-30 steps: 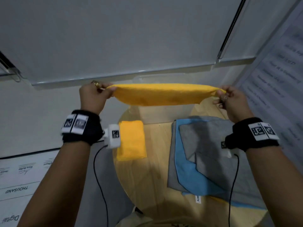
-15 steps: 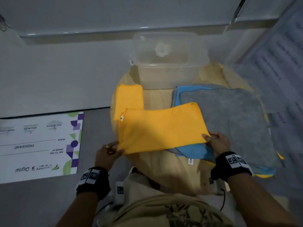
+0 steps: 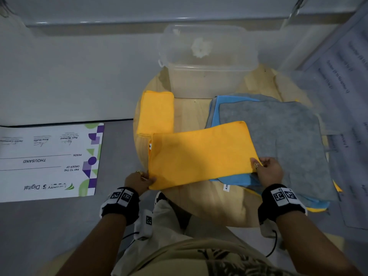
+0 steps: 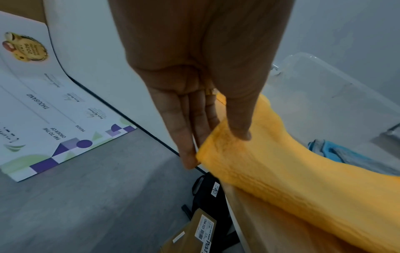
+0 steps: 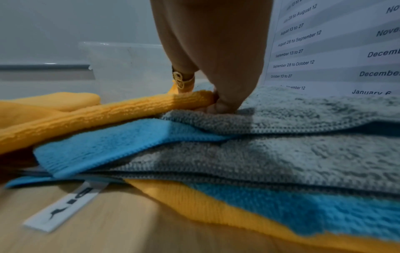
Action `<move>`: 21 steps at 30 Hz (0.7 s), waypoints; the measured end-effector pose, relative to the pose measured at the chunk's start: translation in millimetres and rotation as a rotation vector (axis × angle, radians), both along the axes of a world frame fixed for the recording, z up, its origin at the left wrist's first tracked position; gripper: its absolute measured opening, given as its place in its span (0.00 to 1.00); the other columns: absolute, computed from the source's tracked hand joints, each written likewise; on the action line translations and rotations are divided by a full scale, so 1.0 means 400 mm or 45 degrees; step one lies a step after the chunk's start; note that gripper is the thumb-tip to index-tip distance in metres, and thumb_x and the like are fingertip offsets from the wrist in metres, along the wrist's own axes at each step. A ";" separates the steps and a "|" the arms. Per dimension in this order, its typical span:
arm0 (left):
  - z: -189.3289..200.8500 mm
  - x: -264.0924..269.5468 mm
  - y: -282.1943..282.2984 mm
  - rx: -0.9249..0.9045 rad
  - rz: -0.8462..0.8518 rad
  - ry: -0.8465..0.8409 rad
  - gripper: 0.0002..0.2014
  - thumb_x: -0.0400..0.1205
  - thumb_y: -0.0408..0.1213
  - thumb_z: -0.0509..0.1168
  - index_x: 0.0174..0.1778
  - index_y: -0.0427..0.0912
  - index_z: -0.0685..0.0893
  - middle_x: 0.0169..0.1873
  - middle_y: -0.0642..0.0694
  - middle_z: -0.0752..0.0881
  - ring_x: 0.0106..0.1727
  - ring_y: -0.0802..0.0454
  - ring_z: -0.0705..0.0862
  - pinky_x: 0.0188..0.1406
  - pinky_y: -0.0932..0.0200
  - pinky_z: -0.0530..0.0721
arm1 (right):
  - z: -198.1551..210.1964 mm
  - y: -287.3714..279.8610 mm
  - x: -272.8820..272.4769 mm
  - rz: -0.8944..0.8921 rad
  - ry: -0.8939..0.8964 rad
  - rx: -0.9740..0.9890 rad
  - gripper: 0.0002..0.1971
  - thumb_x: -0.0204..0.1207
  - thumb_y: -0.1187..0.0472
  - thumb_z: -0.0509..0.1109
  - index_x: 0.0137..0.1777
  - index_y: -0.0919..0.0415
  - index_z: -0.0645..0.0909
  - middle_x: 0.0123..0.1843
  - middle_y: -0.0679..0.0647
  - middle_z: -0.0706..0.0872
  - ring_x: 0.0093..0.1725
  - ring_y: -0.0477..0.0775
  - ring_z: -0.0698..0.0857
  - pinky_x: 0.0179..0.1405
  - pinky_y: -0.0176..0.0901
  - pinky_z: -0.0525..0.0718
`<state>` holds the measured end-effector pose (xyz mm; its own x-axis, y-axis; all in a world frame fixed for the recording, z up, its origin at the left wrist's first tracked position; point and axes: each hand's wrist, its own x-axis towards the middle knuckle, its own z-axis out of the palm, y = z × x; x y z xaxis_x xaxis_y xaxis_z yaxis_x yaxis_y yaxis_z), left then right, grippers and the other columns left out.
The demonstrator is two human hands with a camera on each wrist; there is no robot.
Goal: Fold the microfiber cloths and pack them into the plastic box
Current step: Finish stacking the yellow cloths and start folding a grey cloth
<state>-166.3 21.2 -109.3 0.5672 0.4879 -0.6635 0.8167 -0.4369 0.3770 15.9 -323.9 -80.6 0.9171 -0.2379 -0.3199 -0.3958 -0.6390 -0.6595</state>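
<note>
A half-folded yellow cloth (image 3: 201, 154) lies across the round wooden table (image 3: 211, 204), its right end over a stack of grey (image 3: 278, 126) and blue (image 3: 237, 179) cloths. My left hand (image 3: 139, 181) pinches its near left corner (image 4: 218, 145) between thumb and fingers. My right hand (image 3: 266, 170) pinches the near right corner (image 5: 203, 97), resting on the grey cloth (image 5: 303, 111). A smaller folded yellow cloth (image 3: 156, 112) sits at the table's left. The clear plastic box (image 3: 207, 62) stands open at the table's far side, with nothing in it.
A large printed cheque board (image 3: 47, 160) lies on the grey floor to the left. A printed schedule sheet (image 3: 346, 80) leans at the right. A black bag and a brown parcel (image 4: 201, 227) sit under the table edge.
The yellow cloth, held stretched in the air a second ago, now lies on the table and the stack. Both hands came down and toward me, still holding its corners.
</note>
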 end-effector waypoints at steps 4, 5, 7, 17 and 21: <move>0.026 0.024 -0.028 0.116 0.262 -0.183 0.32 0.73 0.54 0.72 0.69 0.43 0.73 0.49 0.38 0.88 0.54 0.39 0.85 0.51 0.50 0.82 | -0.008 0.007 0.020 0.096 0.099 -0.021 0.17 0.79 0.53 0.67 0.42 0.70 0.76 0.41 0.64 0.79 0.51 0.66 0.81 0.42 0.43 0.66; 0.036 0.029 -0.033 0.151 0.277 -0.197 0.34 0.73 0.52 0.73 0.72 0.45 0.69 0.48 0.40 0.88 0.54 0.40 0.85 0.50 0.51 0.80 | -0.011 0.010 0.025 0.112 0.112 -0.036 0.17 0.80 0.53 0.66 0.40 0.69 0.74 0.40 0.64 0.77 0.52 0.68 0.81 0.42 0.44 0.66; 0.051 0.036 -0.043 0.196 0.246 -0.217 0.36 0.72 0.48 0.74 0.74 0.46 0.65 0.42 0.44 0.88 0.51 0.42 0.86 0.48 0.52 0.80 | -0.015 0.020 0.032 0.118 0.134 -0.069 0.18 0.82 0.53 0.63 0.42 0.70 0.74 0.42 0.67 0.78 0.54 0.70 0.81 0.43 0.46 0.67; 0.018 -0.004 -0.053 0.058 0.352 -0.326 0.39 0.71 0.41 0.77 0.75 0.39 0.65 0.34 0.45 0.84 0.48 0.41 0.86 0.53 0.48 0.82 | -0.012 0.028 0.020 0.071 0.109 -0.099 0.21 0.83 0.55 0.62 0.56 0.78 0.75 0.57 0.76 0.81 0.58 0.71 0.79 0.51 0.53 0.74; 0.035 0.031 -0.027 0.140 0.436 -0.305 0.35 0.75 0.49 0.71 0.74 0.40 0.66 0.54 0.38 0.86 0.57 0.39 0.84 0.55 0.48 0.81 | 0.003 0.042 0.023 -0.095 0.060 -0.095 0.19 0.78 0.53 0.68 0.54 0.71 0.74 0.56 0.72 0.81 0.56 0.69 0.80 0.46 0.50 0.73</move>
<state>-153.9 10.5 -95.4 0.4920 0.7354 -0.4659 0.8165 -0.2040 0.5401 24.9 -307.2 -79.5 0.8803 -0.3299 -0.3409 -0.4735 -0.6533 -0.5908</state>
